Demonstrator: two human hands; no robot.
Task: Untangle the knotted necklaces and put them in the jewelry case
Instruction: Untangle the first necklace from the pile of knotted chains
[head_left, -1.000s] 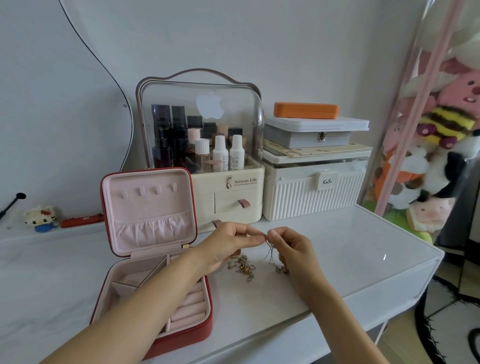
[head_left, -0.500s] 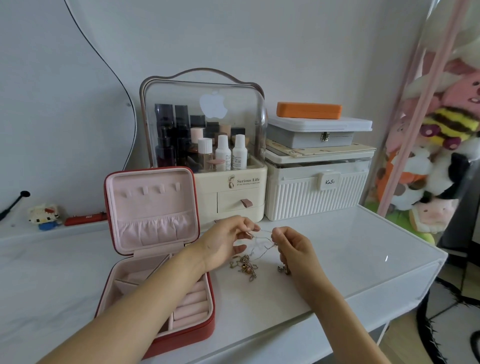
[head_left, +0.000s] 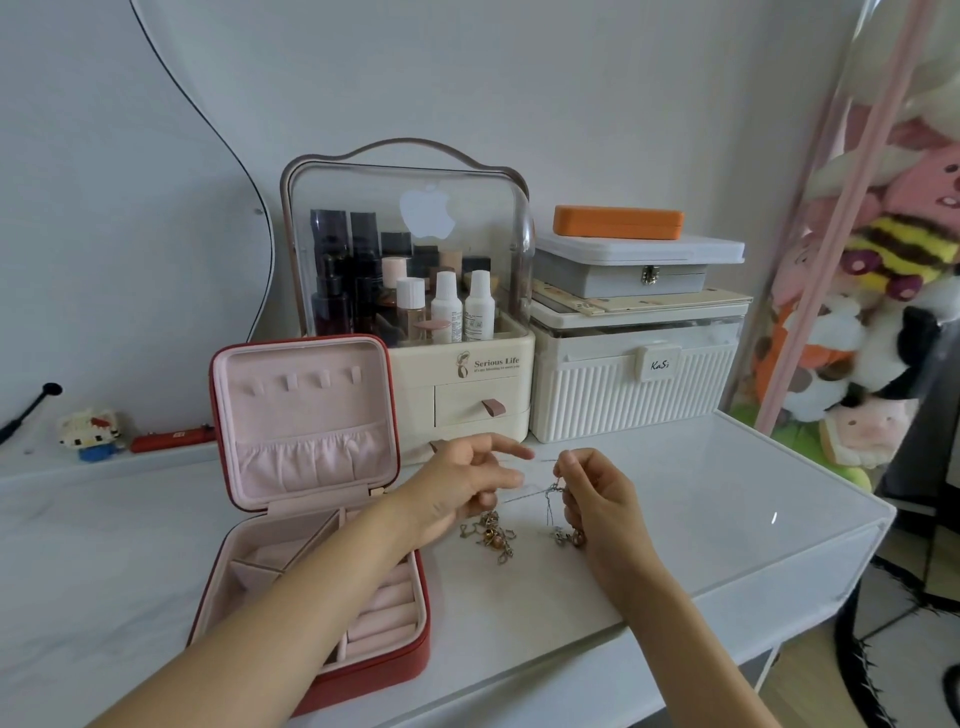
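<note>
- On a white tabletop (head_left: 701, 493), seen from above and behind two bare forearms, several storage boxes stand along the back wall.
- Behind the hands, a cream cosmetics organiser (head_left: 415, 291) with a clear domed lid holds bottles; its small drawer faces forward.
- Right of it sits a ribbed white storage box (head_left: 628, 384), with a grey latched box (head_left: 634, 270) and an orange case (head_left: 618, 222) stacked on top.
- At the far right, a clear bag of plush toys (head_left: 883, 291) stands beside the table.
- Left of the hands, a red jewelry case (head_left: 311, 499) lies open, lid upright, pink lining showing; the left forearm crosses over its tray.
- The left hand (head_left: 462, 488) curls loosely, forefinger extended, pinching a thin chain.
- The right hand (head_left: 597, 499) pinches the knot of the tangled necklaces (head_left: 551, 501) at fingertip level, just above the table.
- Pendants and clasps (head_left: 491, 535) rest on the tabletop between the hands, just right of the case.
</note>
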